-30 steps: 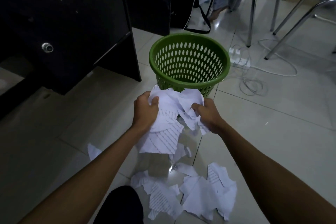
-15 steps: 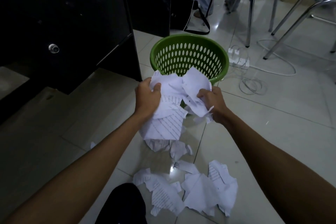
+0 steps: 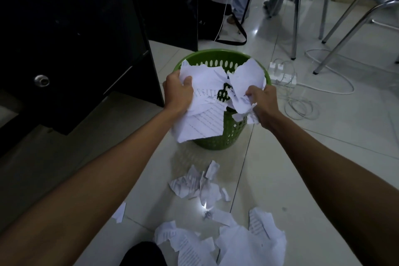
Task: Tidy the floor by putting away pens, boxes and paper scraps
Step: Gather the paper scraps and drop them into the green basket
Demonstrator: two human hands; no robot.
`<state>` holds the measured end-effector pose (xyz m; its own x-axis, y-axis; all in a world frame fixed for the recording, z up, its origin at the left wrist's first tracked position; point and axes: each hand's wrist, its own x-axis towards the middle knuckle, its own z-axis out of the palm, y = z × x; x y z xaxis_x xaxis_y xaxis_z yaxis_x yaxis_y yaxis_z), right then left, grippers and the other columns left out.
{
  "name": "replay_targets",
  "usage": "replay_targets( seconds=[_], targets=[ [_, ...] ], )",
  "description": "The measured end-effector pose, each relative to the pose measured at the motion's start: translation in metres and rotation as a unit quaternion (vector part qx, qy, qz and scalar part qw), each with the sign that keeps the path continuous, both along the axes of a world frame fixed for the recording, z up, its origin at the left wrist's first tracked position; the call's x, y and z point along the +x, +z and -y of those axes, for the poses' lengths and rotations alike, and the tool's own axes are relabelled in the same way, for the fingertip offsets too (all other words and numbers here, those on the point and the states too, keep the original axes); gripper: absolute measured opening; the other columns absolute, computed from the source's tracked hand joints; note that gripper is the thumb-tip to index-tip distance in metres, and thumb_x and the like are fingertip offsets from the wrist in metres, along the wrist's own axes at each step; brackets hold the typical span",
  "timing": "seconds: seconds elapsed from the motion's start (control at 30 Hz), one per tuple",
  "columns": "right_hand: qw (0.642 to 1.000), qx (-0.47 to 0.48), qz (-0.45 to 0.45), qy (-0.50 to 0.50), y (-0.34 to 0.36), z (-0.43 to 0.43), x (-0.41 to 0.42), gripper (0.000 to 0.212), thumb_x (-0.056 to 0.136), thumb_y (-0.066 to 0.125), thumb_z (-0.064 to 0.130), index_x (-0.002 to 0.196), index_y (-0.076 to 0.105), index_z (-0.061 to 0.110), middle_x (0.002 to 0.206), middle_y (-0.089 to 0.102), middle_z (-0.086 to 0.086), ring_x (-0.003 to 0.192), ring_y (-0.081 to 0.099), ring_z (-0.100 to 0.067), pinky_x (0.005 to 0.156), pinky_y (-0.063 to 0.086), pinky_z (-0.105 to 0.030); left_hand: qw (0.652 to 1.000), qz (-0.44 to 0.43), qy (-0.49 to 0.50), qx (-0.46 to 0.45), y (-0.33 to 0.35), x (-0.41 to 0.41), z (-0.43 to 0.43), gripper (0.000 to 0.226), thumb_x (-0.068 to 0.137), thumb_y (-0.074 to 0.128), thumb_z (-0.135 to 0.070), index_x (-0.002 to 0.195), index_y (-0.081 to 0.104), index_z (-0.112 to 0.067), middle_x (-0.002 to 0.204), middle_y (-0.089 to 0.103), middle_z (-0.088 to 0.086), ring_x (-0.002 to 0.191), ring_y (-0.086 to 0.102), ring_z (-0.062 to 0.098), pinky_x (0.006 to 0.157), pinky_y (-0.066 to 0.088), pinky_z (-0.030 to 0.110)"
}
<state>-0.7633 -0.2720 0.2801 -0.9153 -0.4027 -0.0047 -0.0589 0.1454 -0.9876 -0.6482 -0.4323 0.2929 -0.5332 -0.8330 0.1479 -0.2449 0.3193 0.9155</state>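
Over the mouth of the green bin (image 3: 224,136), a bunch of torn paper scraps (image 3: 207,101) is held up by both hands. The left hand (image 3: 178,93) grips the bigger part of the bunch, thumb pressed on top and fingers (image 3: 170,81) curled round its edge. One long sheet hangs from it down the near wall of the bin. The right hand (image 3: 262,101) clutches the crumpled smaller part in closed fingers, at the bin's right rim. The sheets carry rows of printed lines, too small and blurred to read.

More scraps lie on the tiled floor (image 3: 323,157) on the near side of the bin: a small crumpled heap (image 3: 194,183) near its base, a larger spread of torn sheets (image 3: 248,242) further towards the person, and one loose scrap (image 3: 119,211) off to the left.

Left of the bin stands a dark cabinet (image 3: 75,39) with a round metal lock (image 3: 42,80). Right of the bin, a white power strip (image 3: 282,75) and coiled white cable (image 3: 300,108) lie on the floor. Beyond the bin are metal chair legs (image 3: 295,17).
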Motion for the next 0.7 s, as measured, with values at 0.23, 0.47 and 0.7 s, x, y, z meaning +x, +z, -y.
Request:
replay_targets(
  seconds=[0.23, 0.47, 0.7],
  targets=[
    [0.999, 0.031, -0.015, -0.035, -0.013, 0.023, -0.032, 0.007, 0.077, 0.049, 0.003, 0.073, 0.055, 0.002, 0.068, 0.051, -0.011, 0.060, 0.045, -0.019, 0.057, 0.036, -0.028, 0.996, 0.056, 0.057, 0.042, -0.004, -0.039, 0.025, 0.036, 0.099, 0.045, -0.016, 0.133, 0.046, -0.003, 0.133, 0.051, 0.013, 0.123, 0.050, 0.027, 0.093, 0.038, 0.025],
    [0.993, 0.106, -0.028, -0.053, -0.012, 0.037, -0.061, 0.019, 0.081, 0.044, 0.002, 0.064, 0.044, 0.010, 0.062, 0.045, 0.000, 0.058, 0.041, -0.014, 0.052, 0.033, -0.024, 0.992, 0.088, 0.069, 0.062, -0.008, -0.068, 0.042, 0.041, 0.099, 0.044, -0.017, 0.139, 0.039, -0.007, 0.140, 0.045, 0.012, 0.128, 0.045, 0.027, 0.102, 0.037, 0.031],
    [0.987, 0.146, -0.053, -0.032, -0.020, 0.048, -0.074, 0.020, 0.078, 0.043, 0.010, 0.090, 0.056, 0.001, 0.085, 0.056, -0.008, 0.074, 0.049, -0.018, 0.055, 0.035, -0.023, 0.989, 0.101, 0.065, 0.085, -0.024, -0.083, 0.046, 0.046, 0.095, 0.047, -0.012, 0.140, 0.036, -0.010, 0.139, 0.048, 0.009, 0.126, 0.048, 0.027, 0.100, 0.039, 0.031]
  ],
)
